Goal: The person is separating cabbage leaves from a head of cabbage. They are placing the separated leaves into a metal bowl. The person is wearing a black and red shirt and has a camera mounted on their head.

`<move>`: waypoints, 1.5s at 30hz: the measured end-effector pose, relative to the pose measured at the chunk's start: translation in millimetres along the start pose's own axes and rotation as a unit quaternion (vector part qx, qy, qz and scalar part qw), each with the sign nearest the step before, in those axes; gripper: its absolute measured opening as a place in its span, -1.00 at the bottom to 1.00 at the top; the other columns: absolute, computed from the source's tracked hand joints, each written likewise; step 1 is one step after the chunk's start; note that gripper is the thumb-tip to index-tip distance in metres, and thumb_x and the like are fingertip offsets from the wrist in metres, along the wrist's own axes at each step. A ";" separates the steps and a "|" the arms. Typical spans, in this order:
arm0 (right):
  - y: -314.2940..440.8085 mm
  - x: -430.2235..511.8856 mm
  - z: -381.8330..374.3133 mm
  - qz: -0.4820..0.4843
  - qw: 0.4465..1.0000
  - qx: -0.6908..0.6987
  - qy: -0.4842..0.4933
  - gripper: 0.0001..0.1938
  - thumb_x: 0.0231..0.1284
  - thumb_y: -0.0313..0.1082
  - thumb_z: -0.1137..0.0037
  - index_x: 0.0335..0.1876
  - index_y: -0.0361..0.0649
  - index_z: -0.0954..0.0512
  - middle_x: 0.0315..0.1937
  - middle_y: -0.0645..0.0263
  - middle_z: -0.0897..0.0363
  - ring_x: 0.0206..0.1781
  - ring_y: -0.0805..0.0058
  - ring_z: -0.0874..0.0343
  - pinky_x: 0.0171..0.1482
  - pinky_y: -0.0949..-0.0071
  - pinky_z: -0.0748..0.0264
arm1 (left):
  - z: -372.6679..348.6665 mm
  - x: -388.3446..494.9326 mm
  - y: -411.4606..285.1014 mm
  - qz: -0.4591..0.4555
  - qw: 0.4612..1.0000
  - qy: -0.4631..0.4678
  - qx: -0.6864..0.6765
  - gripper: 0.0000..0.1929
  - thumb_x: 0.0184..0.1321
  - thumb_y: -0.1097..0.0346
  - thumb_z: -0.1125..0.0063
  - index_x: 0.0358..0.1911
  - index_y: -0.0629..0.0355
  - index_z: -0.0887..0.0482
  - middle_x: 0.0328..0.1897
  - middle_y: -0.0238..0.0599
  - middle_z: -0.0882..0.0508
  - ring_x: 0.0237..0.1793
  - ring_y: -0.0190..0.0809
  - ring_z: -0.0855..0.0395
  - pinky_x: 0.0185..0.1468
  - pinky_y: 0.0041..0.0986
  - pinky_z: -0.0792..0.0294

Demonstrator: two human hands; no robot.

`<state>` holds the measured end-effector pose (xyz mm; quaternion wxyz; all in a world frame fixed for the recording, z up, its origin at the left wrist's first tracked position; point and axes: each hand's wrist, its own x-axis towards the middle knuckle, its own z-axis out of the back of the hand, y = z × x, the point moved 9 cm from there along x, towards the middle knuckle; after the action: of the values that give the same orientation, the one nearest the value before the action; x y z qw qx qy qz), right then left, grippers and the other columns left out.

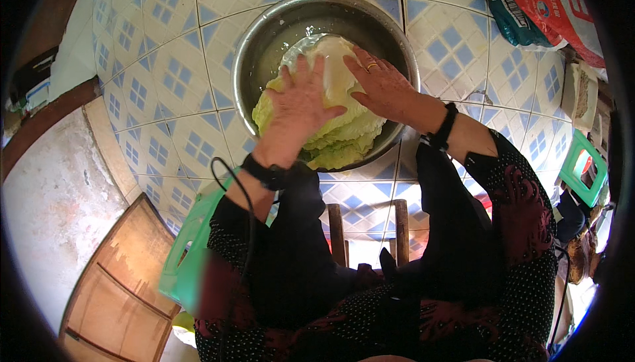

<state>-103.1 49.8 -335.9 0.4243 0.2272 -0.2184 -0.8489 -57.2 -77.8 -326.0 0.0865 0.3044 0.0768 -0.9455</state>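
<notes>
A round stainless steel basin [239, 84] stands on the tiled floor in front of me, with water in it. Pale green and white cabbage leaves [342, 136], apparently napa cabbage, lie heaped in the basin, partly in the water. My left hand [302, 94] rests over the left side of the heap, palm down with fingers spread. On the right side of the leaves lies my right hand [379, 81], a ring on one finger, its fingers extended and slightly apart. Neither hand is closed around a leaf. The leaves under both palms are hidden.
A green plastic stool [191, 248] stands by my left side, near a wooden panel [121, 282]. At the upper right lie red and teal printed bags [550, 4]. Another green plastic item [570, 173] is at the far right. A black cable hangs by my left forearm.
</notes>
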 end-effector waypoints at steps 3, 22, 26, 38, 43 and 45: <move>-9.9 5.1 -20.6 -0.030 0.997 -0.055 0.045 -0.24 0.35 -0.25 -0.04 0.58 -0.05 0.08 0.42 -0.19 -0.15 0.44 -0.14 -0.21 0.32 0.04 -0.37 | -15.2 7.2 -9.8 -0.022 0.995 -0.041 0.092 0.05 0.10 -0.41 -0.15 0.57 -0.12 0.07 0.61 0.09 0.05 0.49 0.32 -0.09 0.15 0.52 -0.16; -10.9 -16.0 -45.9 -0.067 0.980 -0.034 0.187 -0.32 0.33 -0.28 -0.03 0.53 -0.01 -0.06 0.10 -0.08 -0.47 0.14 0.01 -0.48 0.04 0.07 -0.56 | -20.6 68.2 62.8 -0.006 0.952 0.009 -0.305 -0.17 0.17 -0.37 -0.09 0.46 -0.11 -0.29 0.34 0.12 -0.49 0.23 0.07 -0.54 0.25 -0.19 -0.38; -12.2 -25.9 -45.1 -0.097 0.973 0.000 0.211 -0.47 0.32 -0.17 -0.05 0.38 -0.04 -0.26 -0.08 0.00 -0.58 0.07 0.04 -0.53 -0.02 -0.01 -0.56 | -32.1 55.2 66.7 0.003 0.895 0.140 -0.423 -0.41 0.30 -0.09 -0.15 0.26 0.20 -0.52 0.13 0.06 -0.67 0.15 -0.01 -0.63 0.21 -0.36 -0.42; 19.7 -33.9 -48.4 0.043 0.957 -0.206 0.200 -0.72 0.01 -0.35 -0.17 -0.09 -0.09 -0.57 -0.27 0.24 -0.62 -0.05 0.27 -0.59 -0.09 0.12 -0.45 | -25.3 -9.5 -21.1 -0.083 0.983 -0.106 0.129 -0.27 0.24 -0.05 -0.18 0.48 -0.57 -0.15 0.56 -0.16 -0.20 0.50 0.31 -0.12 0.17 0.64 -0.05; 13.7 -34.3 -63.3 0.067 0.959 -0.214 0.176 -0.85 0.00 -0.37 -0.16 -0.26 -0.07 -0.61 -0.32 0.28 -0.60 -0.10 0.31 -0.56 -0.11 0.28 -0.48 | -25.3 27.5 1.9 -0.061 0.997 -0.029 0.038 -0.19 0.18 -0.39 -0.05 0.51 -0.49 -0.13 0.60 -0.16 -0.13 0.56 0.25 -0.01 0.32 0.55 0.13; 11.4 -34.3 -66.3 0.068 0.961 -0.200 0.180 -0.87 0.00 -0.38 -0.16 -0.29 -0.07 -0.62 -0.32 0.28 -0.60 -0.11 0.31 -0.56 -0.14 0.32 -0.51 | -30.5 46.6 14.2 -0.024 0.998 0.042 -0.031 -0.14 0.15 -0.50 0.04 0.52 -0.46 -0.11 0.63 -0.12 -0.08 0.58 0.21 0.05 0.37 0.52 0.28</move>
<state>-39.7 59.9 -375.7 0.5498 0.2714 0.0210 -0.7897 -74.3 -91.0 -379.2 0.0702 0.3389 0.1170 -0.9309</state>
